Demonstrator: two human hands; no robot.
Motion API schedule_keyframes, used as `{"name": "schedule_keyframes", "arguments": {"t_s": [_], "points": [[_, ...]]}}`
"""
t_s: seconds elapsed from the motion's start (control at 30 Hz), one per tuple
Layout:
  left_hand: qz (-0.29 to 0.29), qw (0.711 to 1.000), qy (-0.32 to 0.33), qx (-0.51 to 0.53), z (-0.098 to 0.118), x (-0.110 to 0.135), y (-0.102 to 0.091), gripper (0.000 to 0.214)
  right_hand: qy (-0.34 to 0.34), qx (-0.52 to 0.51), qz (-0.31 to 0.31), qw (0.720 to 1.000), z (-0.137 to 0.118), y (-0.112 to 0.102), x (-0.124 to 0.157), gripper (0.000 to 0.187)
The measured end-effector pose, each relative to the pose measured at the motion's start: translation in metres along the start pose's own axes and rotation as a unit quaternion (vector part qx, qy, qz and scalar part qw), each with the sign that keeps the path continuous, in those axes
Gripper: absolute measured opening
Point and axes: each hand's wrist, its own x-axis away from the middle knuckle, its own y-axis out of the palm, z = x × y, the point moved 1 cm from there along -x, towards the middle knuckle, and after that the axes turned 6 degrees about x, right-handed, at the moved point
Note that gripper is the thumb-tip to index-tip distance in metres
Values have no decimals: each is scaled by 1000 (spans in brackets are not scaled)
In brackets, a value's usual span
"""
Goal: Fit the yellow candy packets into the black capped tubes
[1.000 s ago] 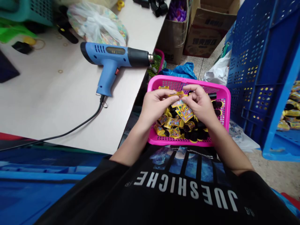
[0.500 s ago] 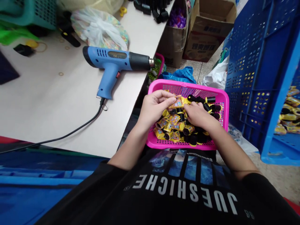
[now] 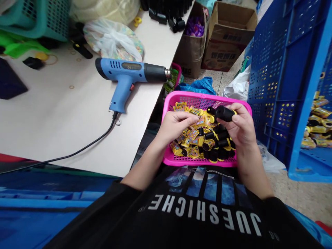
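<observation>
While I watch from my remote station, the right hand (image 3: 241, 129) has its fingers (image 3: 240, 109) clamped on a black cylinder (image 3: 224, 113), held just above a pink basket (image 3: 207, 95). The left hand (image 3: 176, 127) hangs over the basket's near-left side, its fingertips (image 3: 194, 119) pinched together among yellow sachets (image 3: 190, 134); I cannot tell whether they grip one. More sachets, joined to black cylinders, fill the basket. A blue heat gun (image 3: 129, 72) lies on the worktop (image 3: 52, 117) to the left, and a blue crate (image 3: 275, 86) stands to the right.
</observation>
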Motion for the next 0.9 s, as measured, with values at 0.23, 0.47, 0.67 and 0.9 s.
{"name": "schedule_keyframes", "arguments": {"t_s": [0.23,0.47,0.67,0.9], "points": [[4,1000,15,-21,0,0,1,44,22,54,-39,998,7,0,6,44],[-54,997,-45,22,-1,3,6,36,-67,161,-62,983,10,2,9,37],[-77,991,-74,82,-4,7,12,46,-90,123,-69,986,19,16,10,38],[-89,989,-19,116,-4,11,26,41,93,-27,-151,984,32,38,15,64]]}}
